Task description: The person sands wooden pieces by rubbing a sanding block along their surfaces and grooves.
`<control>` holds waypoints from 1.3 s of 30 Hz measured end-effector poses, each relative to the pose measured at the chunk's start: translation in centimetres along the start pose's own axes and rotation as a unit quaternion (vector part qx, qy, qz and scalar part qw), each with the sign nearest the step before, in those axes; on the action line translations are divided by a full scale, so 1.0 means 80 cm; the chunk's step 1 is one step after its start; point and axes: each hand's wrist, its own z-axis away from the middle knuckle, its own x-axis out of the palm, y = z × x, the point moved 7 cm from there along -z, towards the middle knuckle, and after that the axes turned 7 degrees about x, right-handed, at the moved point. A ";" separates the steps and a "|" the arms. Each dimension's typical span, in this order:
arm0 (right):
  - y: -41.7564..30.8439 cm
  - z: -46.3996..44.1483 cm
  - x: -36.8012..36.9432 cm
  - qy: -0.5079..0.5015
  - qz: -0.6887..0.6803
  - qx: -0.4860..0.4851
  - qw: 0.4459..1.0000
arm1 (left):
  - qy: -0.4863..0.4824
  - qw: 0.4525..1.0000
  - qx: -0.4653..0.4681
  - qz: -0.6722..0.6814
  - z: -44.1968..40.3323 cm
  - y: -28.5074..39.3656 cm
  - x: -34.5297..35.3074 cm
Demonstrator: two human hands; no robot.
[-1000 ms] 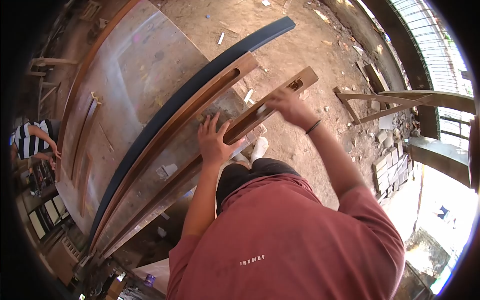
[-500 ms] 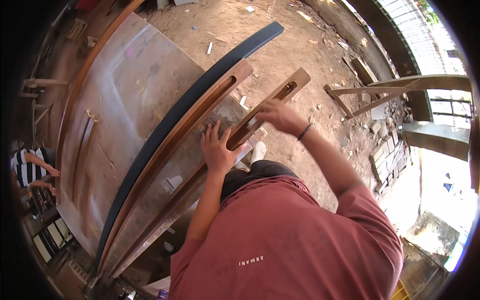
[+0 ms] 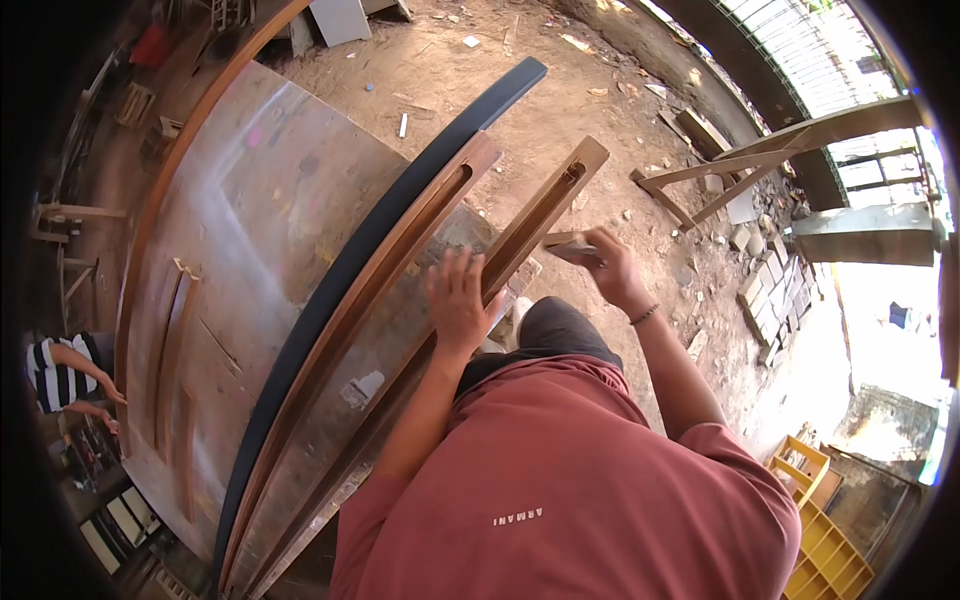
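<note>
My left hand rests on the nearest curved wooden rail, its fingers stretched out and the thumb toward my body. This rail has a long groove and a rounded slot near its far end. My right hand is off the wood, just right of the rail, pinching a small flat grey-brown piece that looks like folded sandpaper. Beyond my left hand lies a second grooved wooden rail, with a dark blue-black curved rail right beside it.
The rails lie across a stained worktable. Shorter wooden strips and a long curved edge piece are at its far side, near another person's arm. Stacked bricks, a wooden frame and a yellow crate stand right.
My right hand has lifted off the nearest rail and moved right and toward me, bringing the folded sandpaper into sight. My left hand stays on the rail. The camera view has shifted slightly.
</note>
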 end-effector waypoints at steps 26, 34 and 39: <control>0.480 0.100 -0.041 0.134 -0.264 0.423 0.856 | -0.038 0.983 0.174 0.042 -0.276 0.066 0.112; 0.509 0.023 -0.046 0.057 -0.202 0.441 0.873 | -0.006 0.992 0.106 0.074 -0.282 0.057 0.106; 0.501 0.002 -0.054 0.034 -0.094 0.389 0.916 | -0.058 0.985 0.161 0.035 -0.283 0.076 0.088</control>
